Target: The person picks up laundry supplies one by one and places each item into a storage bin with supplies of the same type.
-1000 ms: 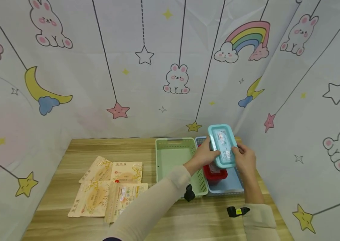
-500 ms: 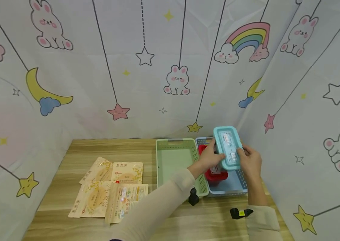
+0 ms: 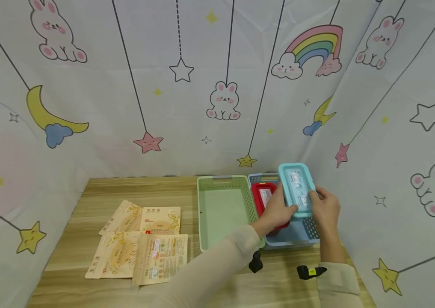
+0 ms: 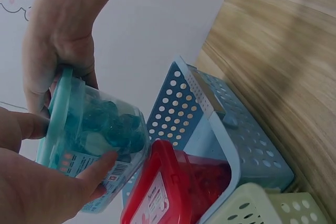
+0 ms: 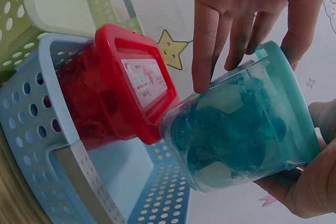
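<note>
The teal box (image 3: 298, 190) is held between the two hands, above the blue basket, tilted with its lid (image 4: 56, 116) toward the person. The left hand (image 3: 277, 208) grips one side, thumb on the lid, fingers stretched along the wall. The right hand (image 3: 326, 208) pinches the opposite side at the lid's edge, thumb on top, fingers bent underneath. Rounded teal contents (image 5: 226, 135) show through the clear wall. Below the left hand and partly hidden by it, the red box (image 3: 266, 194) sits in the blue basket (image 3: 294, 245); whether the teal box touches it I cannot tell. The green basket (image 3: 221, 214) is just left of the left hand, beside the blue one. Well left of both hands, four overlapping packets (image 3: 163, 259) lie on the table (image 3: 155, 190). Beyond the hands hangs a white curtain (image 3: 117, 98) printed with rabbits, stars and a rainbow
</note>
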A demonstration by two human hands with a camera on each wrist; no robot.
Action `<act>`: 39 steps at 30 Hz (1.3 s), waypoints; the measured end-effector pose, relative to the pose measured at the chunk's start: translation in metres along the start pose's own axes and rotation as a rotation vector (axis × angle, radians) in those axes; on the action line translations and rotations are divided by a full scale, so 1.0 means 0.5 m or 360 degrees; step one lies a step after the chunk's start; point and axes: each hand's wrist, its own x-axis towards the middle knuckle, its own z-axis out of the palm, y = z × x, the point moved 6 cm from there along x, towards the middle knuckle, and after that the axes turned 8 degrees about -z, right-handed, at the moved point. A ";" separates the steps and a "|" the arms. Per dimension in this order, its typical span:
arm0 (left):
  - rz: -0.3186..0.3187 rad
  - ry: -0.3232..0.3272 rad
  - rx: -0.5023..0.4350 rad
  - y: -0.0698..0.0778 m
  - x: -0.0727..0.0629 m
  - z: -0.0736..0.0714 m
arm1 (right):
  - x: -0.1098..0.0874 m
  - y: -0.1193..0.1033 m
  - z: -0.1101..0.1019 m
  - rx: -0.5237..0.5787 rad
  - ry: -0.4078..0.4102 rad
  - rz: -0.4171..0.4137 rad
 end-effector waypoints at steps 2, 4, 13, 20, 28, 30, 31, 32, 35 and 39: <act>-0.0008 0.0005 0.0003 0.000 0.000 0.002 | 0.003 0.001 -0.002 0.0012 -0.0004 -0.0005; -0.0032 -0.0004 0.0009 -0.001 0.001 0.005 | 0.007 0.004 -0.004 0.0018 -0.0010 -0.0011; -0.0010 -0.0109 0.0000 -0.005 0.006 0.021 | 0.016 0.017 -0.019 0.0003 0.0013 -0.0020; -0.0015 -0.0157 0.0008 -0.016 0.014 0.032 | 0.019 0.028 -0.023 -0.0009 -0.0027 -0.0012; -0.0036 -0.0317 -0.0203 -0.040 0.009 0.030 | 0.029 0.060 -0.008 0.0029 -0.0099 -0.0013; -0.0062 -0.0338 -0.0229 -0.044 0.010 0.031 | 0.031 0.068 -0.006 0.0037 -0.0105 0.0001; -0.0071 -0.0341 -0.0234 -0.045 0.011 0.032 | 0.031 0.071 -0.004 0.0036 -0.0106 0.0013; -0.0084 -0.0342 -0.0237 -0.046 0.013 0.033 | 0.030 0.074 -0.003 0.0037 -0.0108 0.0028; -0.0115 -0.0343 -0.0233 -0.049 0.015 0.035 | 0.031 0.083 0.000 0.0046 -0.0098 0.0059; -0.0130 -0.0347 -0.0247 -0.053 0.018 0.041 | 0.032 0.093 0.006 0.0069 -0.0099 0.0090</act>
